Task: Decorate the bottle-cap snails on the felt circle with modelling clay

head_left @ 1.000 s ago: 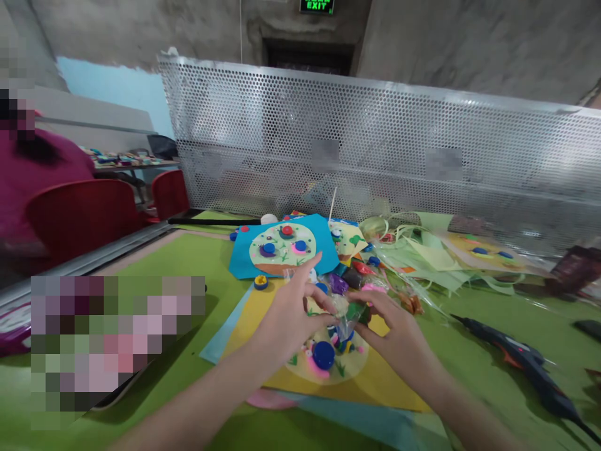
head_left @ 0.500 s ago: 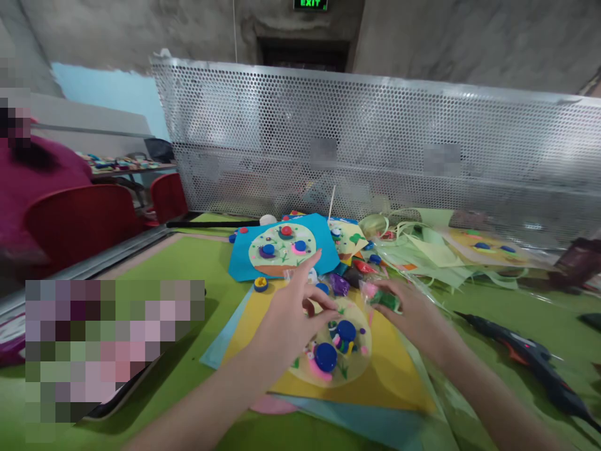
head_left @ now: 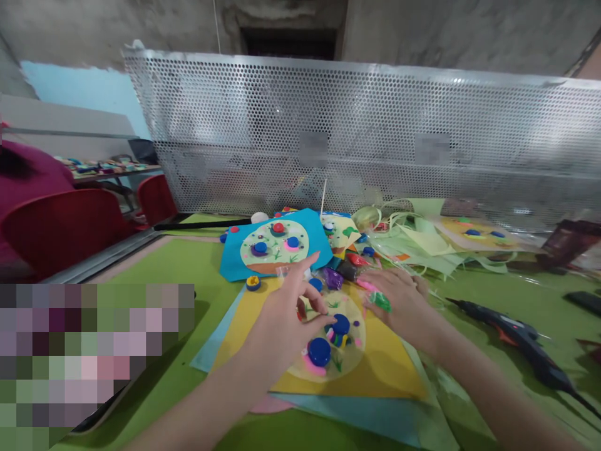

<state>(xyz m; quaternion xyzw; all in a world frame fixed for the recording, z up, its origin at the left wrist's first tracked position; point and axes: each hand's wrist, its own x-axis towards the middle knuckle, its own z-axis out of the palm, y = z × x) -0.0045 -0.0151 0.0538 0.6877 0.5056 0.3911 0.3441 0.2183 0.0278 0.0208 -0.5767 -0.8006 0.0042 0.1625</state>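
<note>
My left hand (head_left: 288, 313) hovers over a yellow card (head_left: 248, 338) bearing a pale round picture with blue bottle caps (head_left: 320, 352), green grass shapes and bits of coloured clay. Thumb and a finger are pinched together beside the upper cap; anything between them is too small to make out. The index finger points up. My right hand (head_left: 399, 300) lies with fingers stretched over small clay packets at the card's upper right edge. A green clay packet (head_left: 379, 301) shows beside its thumb and pink clay (head_left: 366, 285) under the fingertips. A purple clay packet (head_left: 333, 278) lies just left.
A blue card (head_left: 230, 257) with a similar picture stands behind. At right lie a glue gun (head_left: 516, 332), a dark bottle (head_left: 570, 247) and pale green paper strips (head_left: 413, 232). A perforated metal screen (head_left: 282, 125) closes off the back. A person in pink (head_left: 35, 181) sits at left.
My right hand's fingers have loosened from around the green packet and spread forward over the pink clay. The left hand keeps its pinch, a little nearer the upper cap. The view has shifted slightly.
</note>
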